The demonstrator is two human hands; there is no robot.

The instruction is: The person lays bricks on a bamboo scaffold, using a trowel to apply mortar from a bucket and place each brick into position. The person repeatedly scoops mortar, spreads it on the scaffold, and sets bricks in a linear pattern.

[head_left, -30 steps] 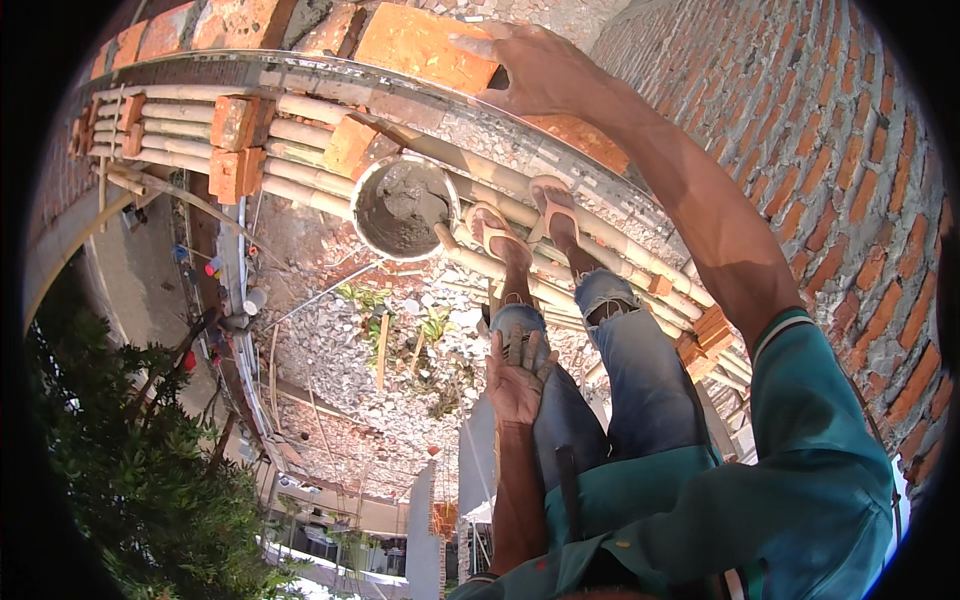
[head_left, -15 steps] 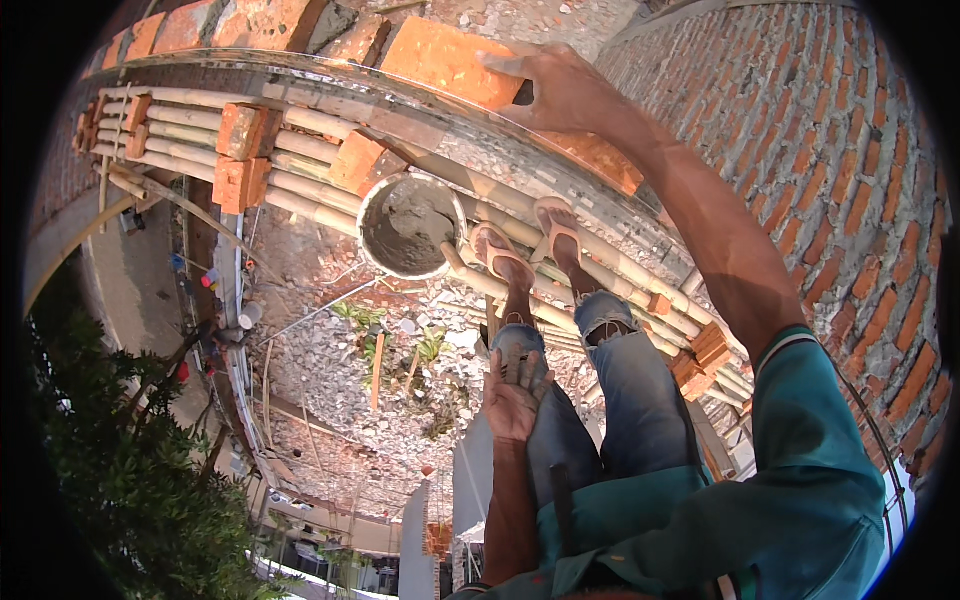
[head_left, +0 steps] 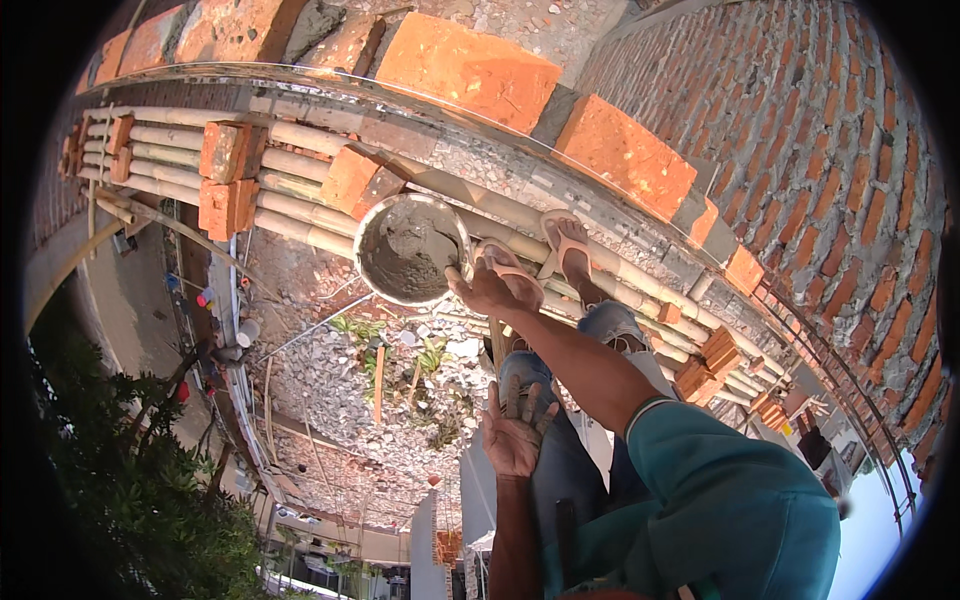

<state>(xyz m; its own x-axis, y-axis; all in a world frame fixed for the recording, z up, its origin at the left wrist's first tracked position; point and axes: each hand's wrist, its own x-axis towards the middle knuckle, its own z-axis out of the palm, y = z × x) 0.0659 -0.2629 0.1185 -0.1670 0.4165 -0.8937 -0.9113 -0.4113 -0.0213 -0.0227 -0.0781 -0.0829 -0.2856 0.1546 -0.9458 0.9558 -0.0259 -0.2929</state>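
The right hand (head_left: pixel 487 290) reaches for the pan (head_left: pixel 411 249) and touches its rim, fingers spread, not yet closed on it. The left hand (head_left: pixel 515 432) lies flat and open on the knee (head_left: pixel 530 375). The step looks like getting mortar. Next, the hand needs a firm hold on the rim. The pan is round, grey, full of wet mortar. It sits on bamboo poles (head_left: pixel 300 180), just beside the feet (head_left: pixel 540 255).

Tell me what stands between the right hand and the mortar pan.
Nothing visible. The right hand is already at the rim of the mortar pan on the bamboo scaffold, fingers at its near edge. The left hand rests on the knee.
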